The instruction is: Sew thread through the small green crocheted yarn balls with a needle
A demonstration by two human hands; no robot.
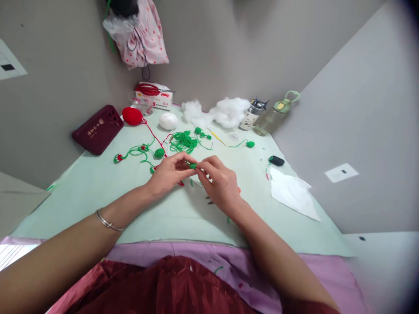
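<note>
Between the fingertips of both hands is a small green crocheted piece (193, 165), held just above the table. My left hand (170, 173) pinches it from the left, thumb and fingers closed on it. From the other side my right hand (220, 179) pinches at its right end, fingers curled. Behind the hands lies a loose tangle of green yarn (183, 141). Close to the left hand sits a small green ball (159, 153), with red-and-green crocheted bits (118, 158) on strands farther left. Dark scissor tips (209, 200) show beneath the right hand, which hides the rest.
A red yarn ball (132, 116), a white ball (168, 121) and white stuffing (229, 111) stand at the back. A yellow crochet hook (218, 138) lies mid-table. A maroon phone (98, 130) is left; a bottle (275, 115), pen cup (251, 117) and white tissue (291, 192) are right.
</note>
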